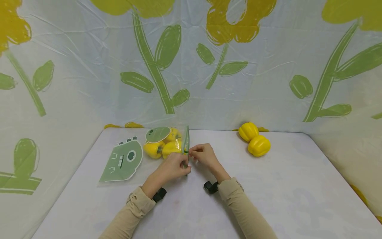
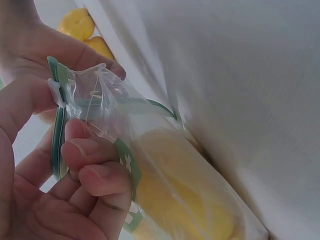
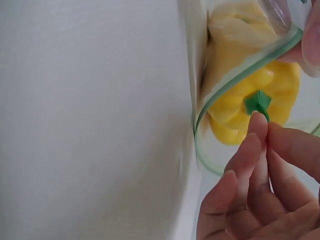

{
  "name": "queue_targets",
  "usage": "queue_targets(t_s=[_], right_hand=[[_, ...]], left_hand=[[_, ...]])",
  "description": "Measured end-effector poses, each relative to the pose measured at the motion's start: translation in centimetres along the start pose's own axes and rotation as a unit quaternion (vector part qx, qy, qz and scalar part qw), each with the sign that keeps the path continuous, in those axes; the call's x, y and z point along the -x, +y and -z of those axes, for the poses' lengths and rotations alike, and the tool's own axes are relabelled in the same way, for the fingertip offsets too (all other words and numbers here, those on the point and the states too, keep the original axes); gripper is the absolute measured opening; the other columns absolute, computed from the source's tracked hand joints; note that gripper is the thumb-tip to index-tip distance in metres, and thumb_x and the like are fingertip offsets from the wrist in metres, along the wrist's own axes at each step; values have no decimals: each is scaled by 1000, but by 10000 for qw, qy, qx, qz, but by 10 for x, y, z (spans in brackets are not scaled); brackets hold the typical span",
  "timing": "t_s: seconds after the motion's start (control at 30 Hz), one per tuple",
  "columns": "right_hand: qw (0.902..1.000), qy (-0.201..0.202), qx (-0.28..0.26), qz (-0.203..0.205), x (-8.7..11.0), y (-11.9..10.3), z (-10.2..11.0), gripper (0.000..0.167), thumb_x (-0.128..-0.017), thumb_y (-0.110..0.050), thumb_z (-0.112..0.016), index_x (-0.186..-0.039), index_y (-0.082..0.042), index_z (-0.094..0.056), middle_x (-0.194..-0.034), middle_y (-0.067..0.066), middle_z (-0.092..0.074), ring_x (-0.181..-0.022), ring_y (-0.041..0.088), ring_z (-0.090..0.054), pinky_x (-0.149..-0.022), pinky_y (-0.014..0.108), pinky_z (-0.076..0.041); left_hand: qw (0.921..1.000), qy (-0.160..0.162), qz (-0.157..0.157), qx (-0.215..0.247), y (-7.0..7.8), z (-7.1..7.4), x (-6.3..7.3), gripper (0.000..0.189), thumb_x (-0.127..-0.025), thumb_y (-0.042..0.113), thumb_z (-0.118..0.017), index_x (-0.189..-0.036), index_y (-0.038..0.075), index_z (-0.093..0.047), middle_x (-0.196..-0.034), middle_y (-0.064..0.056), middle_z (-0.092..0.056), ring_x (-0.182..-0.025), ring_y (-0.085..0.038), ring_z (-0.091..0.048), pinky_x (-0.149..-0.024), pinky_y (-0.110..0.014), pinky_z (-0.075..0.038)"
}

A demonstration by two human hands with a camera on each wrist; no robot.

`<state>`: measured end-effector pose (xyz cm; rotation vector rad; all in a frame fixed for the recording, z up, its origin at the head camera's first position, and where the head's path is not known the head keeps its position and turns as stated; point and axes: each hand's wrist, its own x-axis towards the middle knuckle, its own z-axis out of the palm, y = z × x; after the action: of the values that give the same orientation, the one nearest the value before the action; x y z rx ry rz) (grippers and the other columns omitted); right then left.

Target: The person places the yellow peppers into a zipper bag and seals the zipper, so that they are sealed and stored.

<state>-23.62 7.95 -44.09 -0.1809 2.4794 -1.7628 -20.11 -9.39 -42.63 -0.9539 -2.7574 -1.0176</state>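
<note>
A clear zip bag with green cartoon prints lies at the table's left, its green-edged mouth standing up toward the right. Several yellow bell peppers are inside, seen through the plastic. My left hand grips the bag's mouth, its thumb and fingers on the green zip strip. At the opening, my right hand pinches the green stem of a yellow bell pepper with thumb and fingertips. That pepper sits within the bag's mouth; the head view mostly hides it.
Two more yellow bell peppers lie touching each other at the back right of the white table. A flower-printed sheet hangs behind the table and along its sides. Black wrist cameras hang beneath both wrists.
</note>
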Motion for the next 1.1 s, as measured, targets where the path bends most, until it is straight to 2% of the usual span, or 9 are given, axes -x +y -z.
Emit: queue_targets(t_s=[0.17, 0.43, 0.6, 0.77, 0.93, 1.1], right_hand=[[9998, 22, -6, 210, 0, 0, -1, 12, -87, -1, -64, -89, 5, -75, -73, 4, -71, -61, 15, -61, -54, 22, -44], [9998, -8, -82, -164, -8, 0, -4, 10, -90, -4, -68, -92, 0, -77, -80, 8, -73, -67, 22, -62, -57, 26, -45], [9995, -156, -147, -231, -11, 2, -7, 11, -90, -7, -68, -93, -2, -77, -80, 5, -72, -70, 26, -62, -56, 25, -41], [9993, -237, -214, -175, -9, 3, -5, 14, -90, -8, -65, -96, -2, -76, -84, 9, -72, -71, 29, -62, -55, 26, -41], [9995, -263, -175, -39, -5, -1, 14, 21, -95, -13, -62, -107, 0, -73, -92, 11, -73, -79, 34, -65, -66, 35, -49], [9997, 2, -132, 204, -2, -10, 52, 27, -98, -23, -62, -114, -3, -69, -99, 13, -72, -88, 36, -65, -81, 46, -51]], left_hand=[[10000, -24, -27, -30, 0, 1, 0, 16, -78, 8, -71, -68, 13, -60, -55, 8, -46, -51, -5, -41, -51, -22, -36], [9999, -80, -114, -22, -2, -1, -1, 17, -78, 9, -71, -68, 13, -59, -57, 8, -48, -52, -5, -43, -51, -22, -37], [9999, -75, -134, -47, -2, -2, -1, 16, -78, 9, -71, -68, 13, -59, -58, 8, -48, -53, -6, -43, -52, -22, -38], [9999, -72, -149, 14, -1, -3, -1, 16, -78, 9, -71, -68, 13, -59, -58, 8, -47, -53, -6, -43, -53, -22, -37], [9999, -63, -129, 35, -1, -3, -1, 19, -79, 10, -72, -67, 14, -58, -56, 9, -46, -52, -5, -42, -52, -22, -36], [9999, -74, -115, -23, -3, -2, 0, 19, -80, 11, -73, -67, 15, -59, -56, 10, -48, -52, -4, -42, -52, -22, -38]])
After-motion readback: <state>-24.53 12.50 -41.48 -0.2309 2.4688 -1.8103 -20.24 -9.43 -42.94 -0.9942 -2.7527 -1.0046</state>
